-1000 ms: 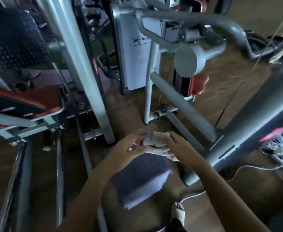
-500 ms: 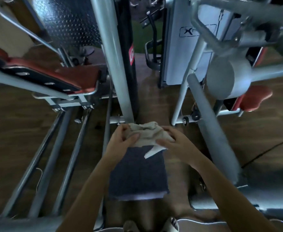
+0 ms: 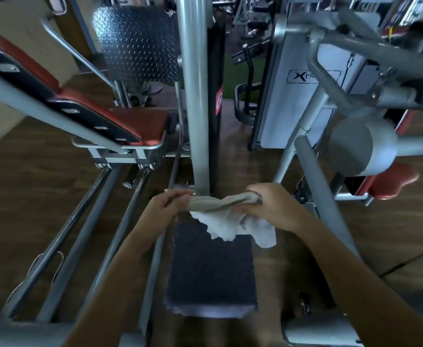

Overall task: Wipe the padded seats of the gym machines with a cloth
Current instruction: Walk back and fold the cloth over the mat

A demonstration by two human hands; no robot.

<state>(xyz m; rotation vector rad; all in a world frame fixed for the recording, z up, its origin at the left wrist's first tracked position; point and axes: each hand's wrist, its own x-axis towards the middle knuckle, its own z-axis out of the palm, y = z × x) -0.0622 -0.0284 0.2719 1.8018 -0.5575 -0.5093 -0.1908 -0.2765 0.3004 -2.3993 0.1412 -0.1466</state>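
Swinging left, the view now puts the grey steel gym machine frame (image 3: 196, 96) at centre, and its red padded seat (image 3: 140, 123) has come from the frame's left edge to sit left of centre, likely next for wiping. Low centre, the pale grey cloth (image 3: 226, 214), bunched a second ago, is stretched and twisted between the left hand (image 3: 166, 205) and right hand (image 3: 268, 209), both clenched on its ends.

Dim gym, brown wood-plank floor (image 3: 30, 186), beige wall (image 3: 12, 18).
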